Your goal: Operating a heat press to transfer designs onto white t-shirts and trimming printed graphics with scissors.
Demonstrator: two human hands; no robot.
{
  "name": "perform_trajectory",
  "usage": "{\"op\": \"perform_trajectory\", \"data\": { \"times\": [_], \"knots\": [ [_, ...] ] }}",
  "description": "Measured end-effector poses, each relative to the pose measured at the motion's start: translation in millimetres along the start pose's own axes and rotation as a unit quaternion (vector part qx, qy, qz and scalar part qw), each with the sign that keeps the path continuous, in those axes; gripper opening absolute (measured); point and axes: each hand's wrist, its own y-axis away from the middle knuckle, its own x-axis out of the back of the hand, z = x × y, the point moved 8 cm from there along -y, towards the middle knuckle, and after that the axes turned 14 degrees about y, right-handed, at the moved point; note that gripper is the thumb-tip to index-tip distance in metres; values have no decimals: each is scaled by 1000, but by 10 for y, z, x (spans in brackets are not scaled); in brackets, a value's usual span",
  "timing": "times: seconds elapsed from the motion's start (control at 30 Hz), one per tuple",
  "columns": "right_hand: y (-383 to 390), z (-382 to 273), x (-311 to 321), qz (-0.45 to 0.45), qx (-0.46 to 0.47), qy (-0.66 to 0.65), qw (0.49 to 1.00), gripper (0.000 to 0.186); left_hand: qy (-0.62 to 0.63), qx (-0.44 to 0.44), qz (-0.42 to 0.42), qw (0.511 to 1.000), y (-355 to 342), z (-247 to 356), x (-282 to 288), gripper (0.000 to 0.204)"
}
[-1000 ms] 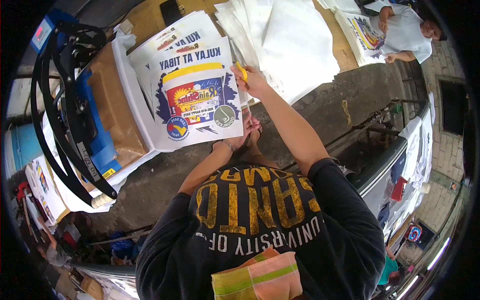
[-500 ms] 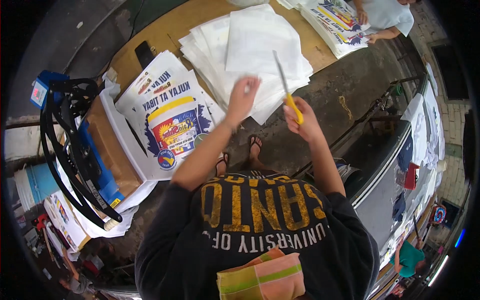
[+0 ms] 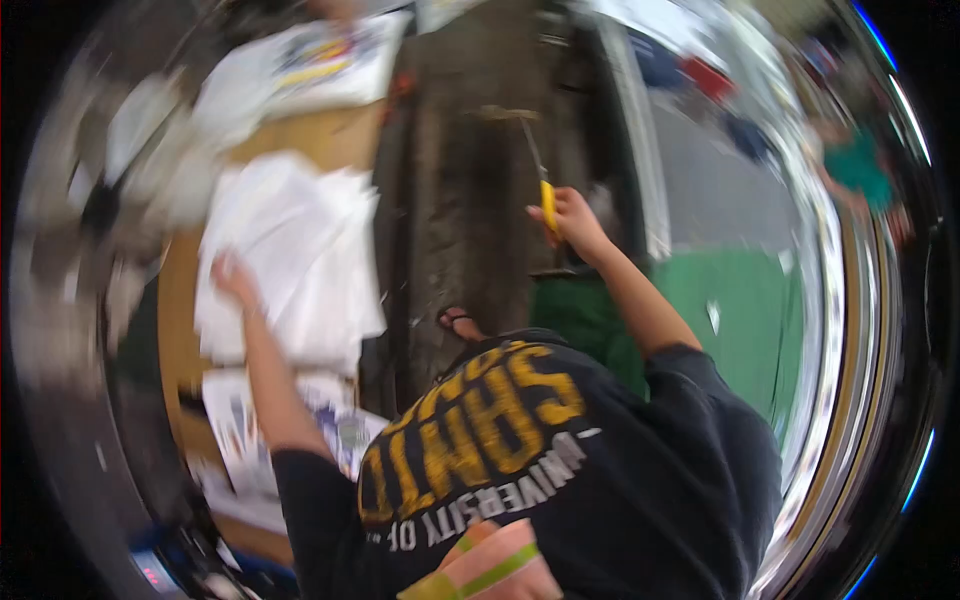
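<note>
My right hand (image 3: 572, 222) grips a knife by its yellow handle (image 3: 547, 205), its long thin blade pointing away from me over the dark floor. Over the left edge of a stack of white sheets (image 3: 300, 255) is my left hand (image 3: 234, 278), blurred by motion. Whether its fingers touch the top sheet, or hold anything, I cannot make out. The sheets lie fanned and uneven on a wooden table (image 3: 180, 330). Closer to me, several printed sheets (image 3: 232, 425) lie on the same table, partly behind my left arm.
Another pile of printed sheets (image 3: 345, 70) lies at the table's far end, with a person's hand (image 3: 335, 10) blurred above it. On the right stands a long table with a grey top (image 3: 700, 180) and a green section (image 3: 730, 320). A person in green (image 3: 860, 180) is beyond it.
My view has swung to the right, so the white stack now lies on my left. My hands have moved apart, the left over the stack and the right still with the knife.
</note>
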Motion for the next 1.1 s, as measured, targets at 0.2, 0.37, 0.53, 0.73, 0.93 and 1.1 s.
{"op": "perform_trajectory", "data": {
  "times": [0.2, 0.37, 0.53, 0.73, 0.93, 1.1],
  "knots": [
    [990, 1486, 1990, 361, -121, -37, 924, 60, -57, 337, -251, 906, 632, -370, -454, 100],
    [2582, 3093, 2761, 625, -262, 30, 735, 48, -189, 344, -205, 897, 739, 97, -67, 106],
    [3691, 3786, 2676, 665, -380, -4, 643, 46, -127, 366, -234, 892, 857, 95, 61, 100],
    [3994, 3836, 2581, 493, -456, 232, 703, 38, -47, 241, -186, 952, 860, 374, 5, 76],
    [4762, 4546, 2738, 480, -455, 234, 712, 49, 65, 77, -162, 982, 1300, 1850, -272, 51],
    [4692, 4605, 3044, 570, -424, 191, 678, 38, 204, 212, -246, 924, 2026, 2940, 139, 35]
  ]
}}
